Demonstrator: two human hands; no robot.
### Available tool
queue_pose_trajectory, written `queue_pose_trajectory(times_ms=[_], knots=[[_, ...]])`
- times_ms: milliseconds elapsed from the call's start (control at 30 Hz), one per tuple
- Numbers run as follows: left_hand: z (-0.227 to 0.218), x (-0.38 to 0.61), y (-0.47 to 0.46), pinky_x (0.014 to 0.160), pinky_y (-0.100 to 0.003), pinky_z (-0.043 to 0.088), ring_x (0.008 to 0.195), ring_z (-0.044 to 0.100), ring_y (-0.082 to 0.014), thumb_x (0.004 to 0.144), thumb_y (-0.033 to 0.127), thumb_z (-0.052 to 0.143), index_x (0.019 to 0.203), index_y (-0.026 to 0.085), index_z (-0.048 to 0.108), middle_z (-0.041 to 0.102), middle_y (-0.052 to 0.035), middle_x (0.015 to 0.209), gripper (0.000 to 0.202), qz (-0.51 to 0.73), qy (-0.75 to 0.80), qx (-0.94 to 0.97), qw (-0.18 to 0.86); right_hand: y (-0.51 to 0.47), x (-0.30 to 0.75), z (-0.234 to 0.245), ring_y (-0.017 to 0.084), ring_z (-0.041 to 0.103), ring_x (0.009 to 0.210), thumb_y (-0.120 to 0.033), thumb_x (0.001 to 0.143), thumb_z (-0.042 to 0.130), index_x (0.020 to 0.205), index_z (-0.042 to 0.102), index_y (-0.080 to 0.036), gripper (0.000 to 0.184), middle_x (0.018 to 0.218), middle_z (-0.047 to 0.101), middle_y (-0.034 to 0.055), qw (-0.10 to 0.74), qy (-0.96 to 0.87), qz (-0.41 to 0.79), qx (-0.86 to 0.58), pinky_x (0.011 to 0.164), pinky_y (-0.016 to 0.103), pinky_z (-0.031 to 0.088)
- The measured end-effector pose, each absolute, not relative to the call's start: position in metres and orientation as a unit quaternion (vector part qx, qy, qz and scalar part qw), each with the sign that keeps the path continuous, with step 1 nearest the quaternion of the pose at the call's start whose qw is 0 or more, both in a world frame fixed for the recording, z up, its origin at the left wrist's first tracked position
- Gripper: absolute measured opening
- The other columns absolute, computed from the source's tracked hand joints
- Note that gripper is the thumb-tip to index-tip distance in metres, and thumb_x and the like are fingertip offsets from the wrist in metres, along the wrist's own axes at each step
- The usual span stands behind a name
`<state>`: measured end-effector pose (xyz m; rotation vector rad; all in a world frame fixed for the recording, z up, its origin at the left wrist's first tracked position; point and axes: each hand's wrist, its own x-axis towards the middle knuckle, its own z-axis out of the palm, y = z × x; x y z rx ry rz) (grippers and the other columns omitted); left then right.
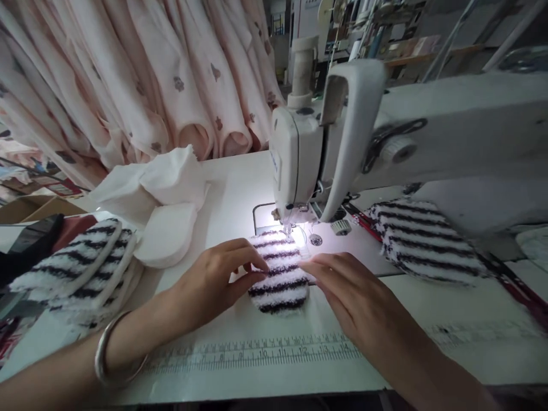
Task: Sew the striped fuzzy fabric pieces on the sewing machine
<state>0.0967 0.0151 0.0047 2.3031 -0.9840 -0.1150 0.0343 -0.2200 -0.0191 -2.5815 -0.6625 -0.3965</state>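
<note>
A fluffy black-and-white striped fabric piece (280, 285) lies flat on the sewing machine bed, its far edge under the lit needle area (287, 228). My left hand (222, 274) pinches the piece's left edge between thumb and fingers. On the opposite edge rests my right hand (346, 285), fingers together and fingertips touching the fabric; whether its thumb grips underneath is hidden. The white sewing machine head (299, 154) stands just beyond both hands.
Striped pieces are stacked at left (81, 268) and right (423, 240). White fabric pads (166, 234) sit left of the machine. Red-handled scissors (518, 285) lie at the right. A printed ruler (261, 354) runs along the table front. Pink garments (171, 74) hang behind.
</note>
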Motion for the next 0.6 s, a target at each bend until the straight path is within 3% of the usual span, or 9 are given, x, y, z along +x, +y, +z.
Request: queue_pose_trajectory(times_ms=[167, 300, 433, 533, 600], knots=[[-0.008, 0.094, 0.011, 0.070, -0.026, 0.048, 0.078, 0.055, -0.0124, 0.084, 0.015, 0.062, 0.088, 0.016, 0.063, 0.058, -0.0034, 0.090, 0.004, -0.071, -0.406, 0.860, 0.301, -0.205, 0.041, -0.020, 0.016, 0.052, 0.075, 0.013, 0.070, 0.038, 0.096, 0.064, -0.015, 0.046, 0.079, 0.053, 0.0036, 0.155, -0.236, -0.128, -0.951, 0.058, 0.027, 0.043], [-0.009, 0.095, 0.008, 0.066, -0.026, 0.046, 0.076, 0.053, -0.0125, 0.085, 0.012, 0.059, 0.086, 0.014, 0.061, 0.058, -0.0043, 0.087, 0.003, -0.055, -0.421, 0.856, 0.296, -0.206, 0.048, -0.021, 0.015, 0.052, 0.074, 0.008, 0.076, 0.041, 0.088, 0.065, -0.016, 0.036, 0.075, 0.052, 0.0027, 0.151, -0.227, -0.134, -0.953, 0.061, 0.026, 0.044], [0.000, 0.092, 0.009, 0.071, -0.029, 0.050, 0.081, 0.056, -0.0147, 0.086, 0.018, 0.059, 0.090, 0.014, 0.063, 0.060, -0.0057, 0.092, 0.006, -0.039, -0.437, 0.854, 0.279, -0.206, 0.030, -0.019, 0.017, 0.054, 0.085, 0.009, 0.077, 0.037, 0.106, 0.063, -0.011, 0.043, 0.089, 0.058, 0.0069, 0.139, -0.235, -0.185, -0.944, 0.067, 0.027, 0.047], [0.006, 0.088, 0.007, 0.085, -0.028, 0.051, 0.096, 0.059, -0.0151, 0.090, 0.016, 0.054, 0.100, 0.014, 0.062, 0.063, -0.0070, 0.103, 0.013, -0.003, -0.465, 0.836, 0.292, -0.196, 0.001, -0.024, 0.023, 0.051, 0.106, 0.004, 0.083, 0.033, 0.119, 0.057, -0.006, 0.044, 0.110, 0.060, 0.0116, 0.074, -0.239, -0.248, -0.936, 0.083, 0.035, 0.045], [0.006, 0.085, 0.004, 0.093, -0.027, 0.050, 0.106, 0.058, -0.0152, 0.092, 0.014, 0.051, 0.106, 0.013, 0.061, 0.062, -0.0079, 0.112, 0.018, 0.001, -0.498, 0.821, 0.280, -0.189, -0.015, -0.032, 0.025, 0.049, 0.112, 0.000, 0.086, 0.029, 0.121, 0.057, -0.009, 0.045, 0.120, 0.058, 0.0100, 0.030, -0.236, -0.254, -0.937, 0.085, 0.037, 0.043]])
